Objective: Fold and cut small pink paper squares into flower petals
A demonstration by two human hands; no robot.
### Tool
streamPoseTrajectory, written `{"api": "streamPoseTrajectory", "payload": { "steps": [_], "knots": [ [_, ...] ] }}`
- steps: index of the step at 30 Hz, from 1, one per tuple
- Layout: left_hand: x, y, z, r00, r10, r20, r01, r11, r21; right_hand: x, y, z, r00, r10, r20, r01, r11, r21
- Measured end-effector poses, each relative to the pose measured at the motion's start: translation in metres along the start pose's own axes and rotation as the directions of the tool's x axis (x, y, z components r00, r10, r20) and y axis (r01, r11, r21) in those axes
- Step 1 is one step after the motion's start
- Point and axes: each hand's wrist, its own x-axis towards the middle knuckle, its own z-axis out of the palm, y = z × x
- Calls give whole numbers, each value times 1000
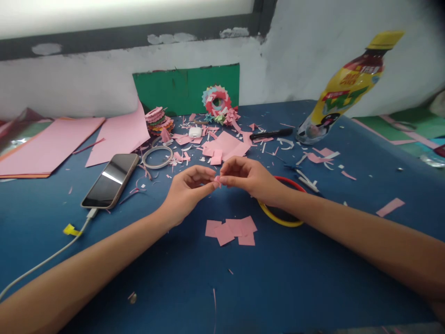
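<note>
Between my fingertips, above the middle of the blue table point(181, 287), is a small folded piece of pink paper point(217, 181). My left hand point(189, 192) pinches it from the left with thumb and forefinger. From the right, my right hand point(248, 180) grips it the same way; the fingers hide most of its shape. Just below the hands lie several small pink paper squares point(231, 230), partly overlapping. Under my right wrist sits a red and yellow ring point(283, 223), partly covered by the arm.
Left of my hands, a phone point(111, 181) lies plugged into a white cable point(48, 260). Behind are a roll of tape point(157, 157), pink sheets point(227, 144), a black pen point(271, 134) and a folded paper wreath point(216, 100). A yellow-labelled bottle point(342, 95) stands back right. Paper scraps are scattered around.
</note>
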Motion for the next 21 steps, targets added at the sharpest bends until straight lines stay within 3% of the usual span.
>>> {"api": "streamPoseTrajectory", "payload": {
  "steps": [4,8,12,15,17,21],
  "knots": [
    [2,0,-2,998,-48,30,48,998,-27,0,-4,0,994,94,62,-94,996,-5],
    [2,3,-2,998,-41,54,40,999,21,-1,-8,0,994,94,64,-94,996,-8],
    [1,4,-4,999,13,32,-16,994,112,-1,-9,0,995,80,60,-81,997,1],
    [0,4,-5,991,128,26,-130,975,181,-1,-8,0,996,64,62,-65,998,16],
    [-1,5,-7,959,273,70,-282,923,263,-1,-9,0,998,43,49,-44,999,32],
    [-4,9,-10,803,553,220,-587,674,448,-1,-15,-1,998,20,59,-23,998,56]
  ]
}}
